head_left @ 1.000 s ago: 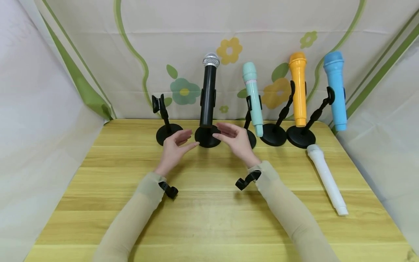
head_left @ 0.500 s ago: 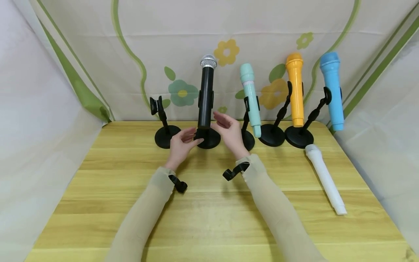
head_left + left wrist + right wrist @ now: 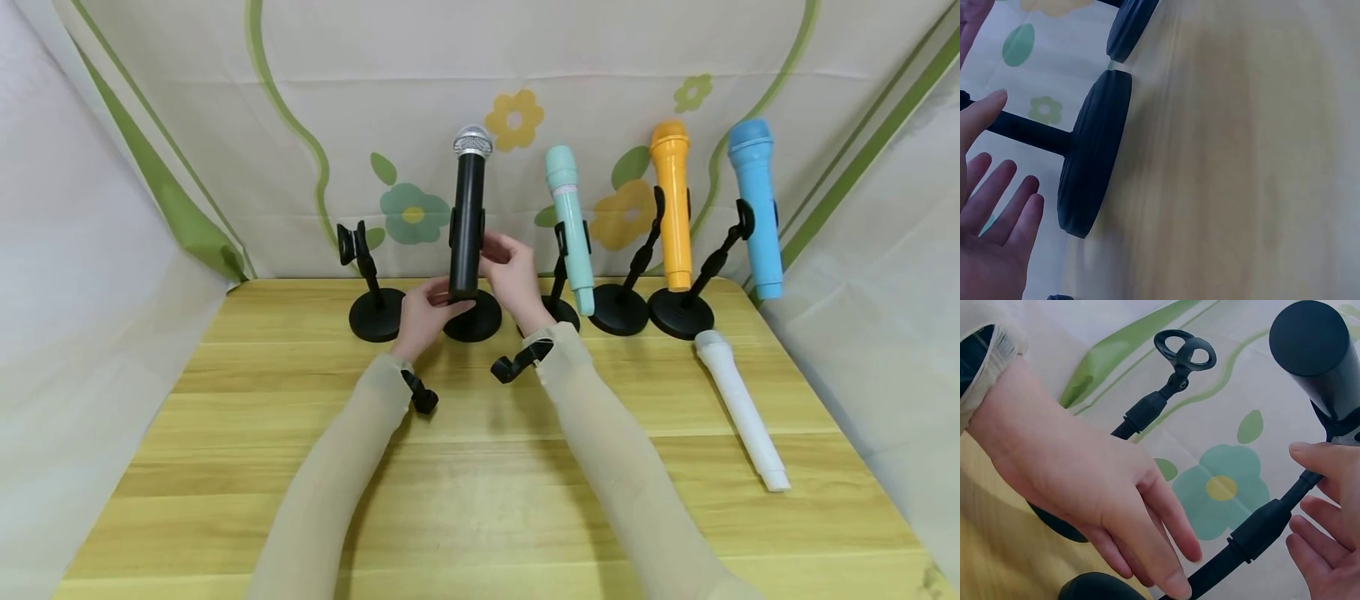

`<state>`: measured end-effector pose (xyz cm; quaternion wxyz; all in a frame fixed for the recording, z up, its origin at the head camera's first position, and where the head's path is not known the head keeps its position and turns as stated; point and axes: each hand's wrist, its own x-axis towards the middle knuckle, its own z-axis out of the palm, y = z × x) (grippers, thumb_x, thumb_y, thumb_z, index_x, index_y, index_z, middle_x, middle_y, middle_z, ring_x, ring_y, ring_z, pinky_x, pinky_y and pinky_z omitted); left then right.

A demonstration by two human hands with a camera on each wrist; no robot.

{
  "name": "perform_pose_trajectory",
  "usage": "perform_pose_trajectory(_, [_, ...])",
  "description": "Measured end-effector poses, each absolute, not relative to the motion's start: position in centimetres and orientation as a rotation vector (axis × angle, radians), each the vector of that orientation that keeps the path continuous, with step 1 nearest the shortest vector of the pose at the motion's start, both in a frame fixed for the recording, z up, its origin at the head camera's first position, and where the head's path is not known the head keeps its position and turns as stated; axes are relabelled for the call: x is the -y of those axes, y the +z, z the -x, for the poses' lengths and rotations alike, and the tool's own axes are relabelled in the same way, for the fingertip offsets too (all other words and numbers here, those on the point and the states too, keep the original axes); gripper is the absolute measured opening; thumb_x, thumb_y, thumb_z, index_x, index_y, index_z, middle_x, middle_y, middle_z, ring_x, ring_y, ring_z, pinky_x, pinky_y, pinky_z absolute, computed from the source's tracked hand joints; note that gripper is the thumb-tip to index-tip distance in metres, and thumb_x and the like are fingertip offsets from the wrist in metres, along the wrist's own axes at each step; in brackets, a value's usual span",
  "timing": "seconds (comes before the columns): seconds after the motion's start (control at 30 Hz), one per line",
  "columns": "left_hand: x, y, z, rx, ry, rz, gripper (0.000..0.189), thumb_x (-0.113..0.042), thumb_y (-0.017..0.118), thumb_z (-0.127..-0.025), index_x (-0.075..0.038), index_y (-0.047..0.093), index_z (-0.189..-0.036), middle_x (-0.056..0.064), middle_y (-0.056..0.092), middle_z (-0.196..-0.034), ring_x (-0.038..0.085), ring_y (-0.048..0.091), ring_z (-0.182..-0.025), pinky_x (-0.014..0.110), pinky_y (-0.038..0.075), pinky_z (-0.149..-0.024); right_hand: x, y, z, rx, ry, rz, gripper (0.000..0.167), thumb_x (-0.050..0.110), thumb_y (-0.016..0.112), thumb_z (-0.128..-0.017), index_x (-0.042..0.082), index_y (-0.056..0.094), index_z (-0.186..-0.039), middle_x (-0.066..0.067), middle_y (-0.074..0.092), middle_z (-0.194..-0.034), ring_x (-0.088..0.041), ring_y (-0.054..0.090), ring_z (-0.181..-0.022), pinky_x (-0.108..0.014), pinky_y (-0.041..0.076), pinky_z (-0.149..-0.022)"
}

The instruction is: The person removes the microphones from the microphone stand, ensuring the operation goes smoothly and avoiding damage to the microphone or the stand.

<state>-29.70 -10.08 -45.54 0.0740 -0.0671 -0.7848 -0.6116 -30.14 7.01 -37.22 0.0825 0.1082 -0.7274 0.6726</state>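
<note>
A black microphone (image 3: 468,225) with a silver mesh head leans in the clip of a black round-based stand (image 3: 474,321). My left hand (image 3: 422,319) is low beside it, at the microphone's bottom end. Seen from the left wrist, that hand's thumb (image 3: 988,112) overlaps the stand's stem (image 3: 1029,132), its other fingers spread. To the right of the microphone's lower part is my right hand (image 3: 513,279), its fingertips partly behind the microphone. In the right wrist view its thumb (image 3: 1316,456) lies near the clip and its fingers are loosely extended. Contact by either hand cannot be told.
A stand with a bare clip (image 3: 367,283) is on the left. Mint (image 3: 572,225), orange (image 3: 672,208) and blue (image 3: 757,208) microphones sit on stands to the right. A white microphone (image 3: 742,408) lies on the wooden table (image 3: 450,517). Patterned fabric (image 3: 337,50) hangs behind.
Both hands have moved forward and closer in around the black microphone and its stand. The left went rightward, the right leftward and up. The microphones stay in place.
</note>
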Motion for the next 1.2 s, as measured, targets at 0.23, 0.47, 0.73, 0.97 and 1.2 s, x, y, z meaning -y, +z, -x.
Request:
perform_pose_trajectory(0.23, [9.4, -45.1, 30.7, 2.389, -1.797, 0.229, 0.042, -0.029, 0.086, -0.085, -0.015, 0.073, -0.123, 0.003, 0.072, -0.117, 0.019, 0.070, -0.103, 0.038, 0.056, -0.091, -6.7, -36.4, 30.7, 2.203, 1.923, -0.282, 0.028, 0.003, 0.067, -0.097, 0.003, 0.071, -0.124, -0.009, 0.071, -0.116, -0.020, 0.066, -0.108, -0.034, 0.051, -0.096])
perform_pose_trajectory(0.47, [8.8, -44.7, 30.9, 2.356, -1.769, 0.301, 0.025, -0.021, 0.082, -0.090, -0.009, 0.076, -0.110, 0.008, 0.075, -0.098, 0.022, 0.071, -0.089, 0.037, 0.057, -0.084, -6.5, -36.3, 31.1, 2.166, 1.975, -0.287, 0.023, -0.001, 0.064, -0.097, -0.001, 0.072, -0.119, -0.013, 0.071, -0.113, -0.023, 0.067, -0.105, -0.033, 0.052, -0.094])
perform_pose_trajectory(0.73, [8.5, -44.9, 31.1, 2.348, -1.733, 0.286, 0.019, -0.024, 0.079, -0.093, -0.009, 0.077, -0.104, 0.005, 0.075, -0.091, 0.020, 0.069, -0.086, 0.038, 0.055, -0.080, -6.5, -36.4, 31.4, 2.144, 1.981, -0.295, 0.022, -0.002, 0.064, -0.096, -0.002, 0.073, -0.117, -0.014, 0.072, -0.111, -0.024, 0.067, -0.103, -0.033, 0.053, -0.093])
perform_pose_trajectory(0.97, [8.3, -44.9, 30.9, 2.338, -1.740, 0.284, 0.017, -0.018, 0.077, -0.094, -0.008, 0.078, -0.107, 0.007, 0.075, -0.097, 0.021, 0.070, -0.090, 0.038, 0.057, -0.080, -6.7, -36.4, 31.3, 2.151, 1.965, -0.303, 0.023, -0.004, 0.064, -0.095, -0.002, 0.073, -0.117, -0.013, 0.072, -0.110, -0.023, 0.067, -0.102, -0.033, 0.053, -0.092])
perform_pose_trajectory(1.2, [8.6, -43.7, 29.7, 2.368, -1.676, 0.375, 0.015, -0.004, 0.072, -0.095, -0.007, 0.077, -0.109, 0.007, 0.074, -0.104, 0.022, 0.069, -0.099, 0.037, 0.057, -0.089, -7.2, -35.7, 30.1, 2.144, 1.967, -0.324, 0.024, -0.002, 0.067, -0.093, 0.000, 0.075, -0.115, -0.011, 0.073, -0.107, -0.022, 0.067, -0.100, -0.033, 0.053, -0.089])
